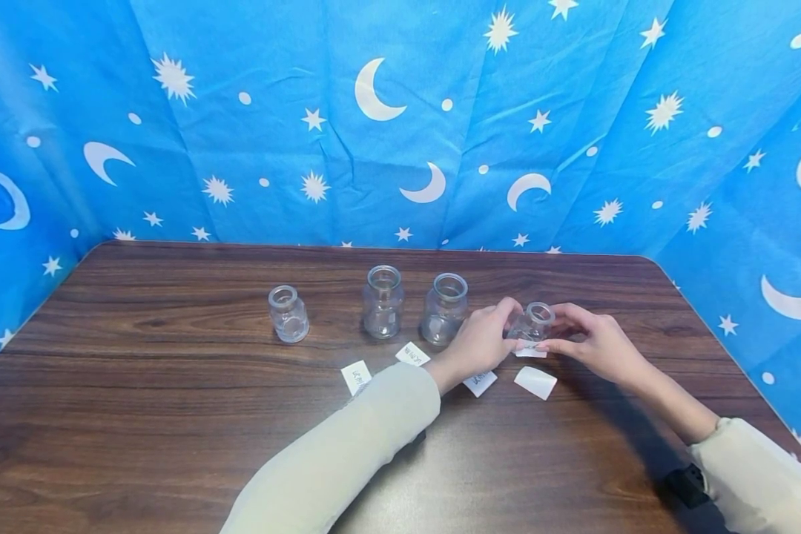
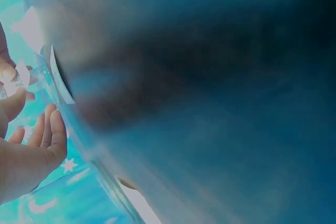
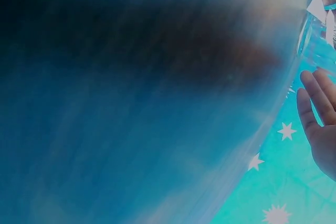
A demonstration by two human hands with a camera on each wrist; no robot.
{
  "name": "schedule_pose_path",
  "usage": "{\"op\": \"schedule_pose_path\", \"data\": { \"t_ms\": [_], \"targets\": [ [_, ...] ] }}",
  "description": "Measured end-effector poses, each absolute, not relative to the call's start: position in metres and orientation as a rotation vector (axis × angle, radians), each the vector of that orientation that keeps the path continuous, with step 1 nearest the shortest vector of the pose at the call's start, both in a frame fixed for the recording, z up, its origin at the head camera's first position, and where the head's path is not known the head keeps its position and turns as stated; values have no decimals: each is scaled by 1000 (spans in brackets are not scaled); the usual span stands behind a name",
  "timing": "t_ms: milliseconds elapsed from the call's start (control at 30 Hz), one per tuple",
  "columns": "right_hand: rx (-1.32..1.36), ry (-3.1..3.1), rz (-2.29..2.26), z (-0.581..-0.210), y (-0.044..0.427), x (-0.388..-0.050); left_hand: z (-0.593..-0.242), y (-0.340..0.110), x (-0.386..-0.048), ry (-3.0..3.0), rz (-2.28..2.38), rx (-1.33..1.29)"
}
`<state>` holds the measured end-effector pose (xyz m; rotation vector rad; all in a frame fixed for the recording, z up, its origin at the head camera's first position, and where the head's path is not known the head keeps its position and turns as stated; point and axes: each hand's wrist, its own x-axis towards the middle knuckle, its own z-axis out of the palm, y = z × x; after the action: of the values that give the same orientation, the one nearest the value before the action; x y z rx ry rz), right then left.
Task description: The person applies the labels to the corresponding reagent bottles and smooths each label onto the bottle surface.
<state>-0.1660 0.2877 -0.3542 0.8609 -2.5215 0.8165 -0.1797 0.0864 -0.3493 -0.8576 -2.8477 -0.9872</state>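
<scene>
At the right, both hands hold a small clear glass jar [image 1: 539, 314] from its two sides. My left hand [image 1: 478, 340] has its fingers along the jar's left side, thumb toward the front. From the other side my right hand [image 1: 597, 343] holds it, with the thumb also at the front. A white label [image 1: 530, 351] sits low on the jar's near side, under the thumbs; the left wrist view shows writing on it. Just in front of the jar lies a white slip of paper [image 1: 535, 382], with no writing visible on it.
To the left stand three more upright glass jars: a small one [image 1: 289, 319] and two larger ones [image 1: 383, 308] [image 1: 444, 311]. Handwritten white labels [image 1: 356, 377] [image 1: 412, 354] [image 1: 480, 383] lie before them, partly behind the left arm. A blue curtain [image 1: 274, 111] borders the wooden table [image 1: 140, 415].
</scene>
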Motion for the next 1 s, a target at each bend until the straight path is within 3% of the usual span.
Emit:
{"op": "schedule_pose_path", "data": {
  "t_ms": [1000],
  "targets": [
    [907, -2593, 683, -362, 294, -171, -351, 91, -183, -2954, -875, -821]
  ]
}}
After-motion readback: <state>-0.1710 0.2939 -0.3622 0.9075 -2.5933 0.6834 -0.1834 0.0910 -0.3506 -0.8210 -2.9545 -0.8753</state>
